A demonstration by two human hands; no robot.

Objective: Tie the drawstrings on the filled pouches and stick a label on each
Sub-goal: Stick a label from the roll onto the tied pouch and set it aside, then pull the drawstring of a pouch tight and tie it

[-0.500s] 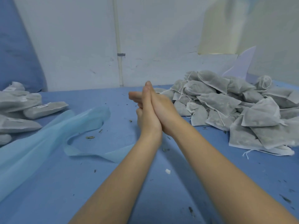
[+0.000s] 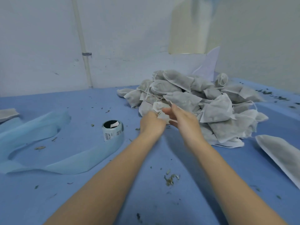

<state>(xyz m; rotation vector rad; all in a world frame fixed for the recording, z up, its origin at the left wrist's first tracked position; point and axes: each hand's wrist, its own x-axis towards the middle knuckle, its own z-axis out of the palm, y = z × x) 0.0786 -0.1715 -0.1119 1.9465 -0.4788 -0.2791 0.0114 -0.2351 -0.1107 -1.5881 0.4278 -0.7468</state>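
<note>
Left hand (image 2: 151, 122) gripping gathered neck of small grey non-woven filled pouch (image 2: 159, 109) at near edge of pouch heap (image 2: 203, 103), 1 o'clock on blue surface (image 2: 97, 200). Right hand (image 2: 183, 120) fingers relaxed, touching pouch, gripping nothing. Likely light, soft, slumping; take by neck near white drawstring. Label roll (image 2: 112, 129) at 10 o'clock.

A small packing workroom: heaped filled pouches (image 2: 191, 101), label roll (image 2: 112, 129), herb-strewn blue table (image 2: 146, 200).
</note>
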